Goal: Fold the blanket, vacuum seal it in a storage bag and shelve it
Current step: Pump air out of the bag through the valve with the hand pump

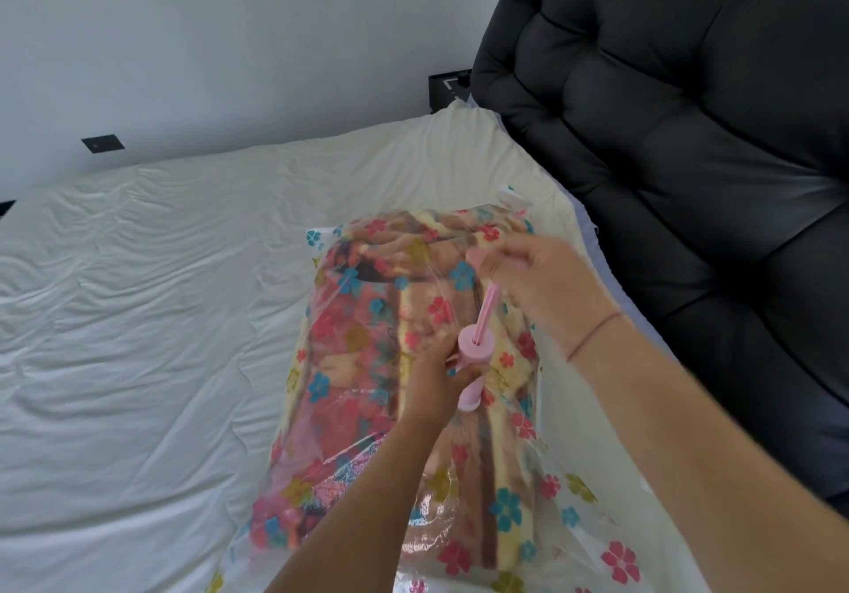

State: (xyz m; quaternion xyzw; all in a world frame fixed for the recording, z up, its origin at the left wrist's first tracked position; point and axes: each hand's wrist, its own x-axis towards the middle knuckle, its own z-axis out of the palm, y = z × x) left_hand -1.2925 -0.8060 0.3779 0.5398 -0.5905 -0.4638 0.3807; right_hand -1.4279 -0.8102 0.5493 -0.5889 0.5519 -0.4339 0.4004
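The pump (476, 348) stands near-upright on the bag (592, 514), left hand (432, 385) fingers gripping its barrel, right hand (537, 284) fingers its raised handle.

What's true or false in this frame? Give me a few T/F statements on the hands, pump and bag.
1. The blanket is inside the storage bag. True.
2. The left hand grips the barrel of the pink pump. True.
3. The right hand rests flat on the bed. False: it holds the plunger handle, above the bag.
4. The plunger is pushed fully in. False: its rod shows drawn out of the barrel.
5. The bag lies on a shelf. False: it lies on the cream sheet of a bed, beside a dark headboard.
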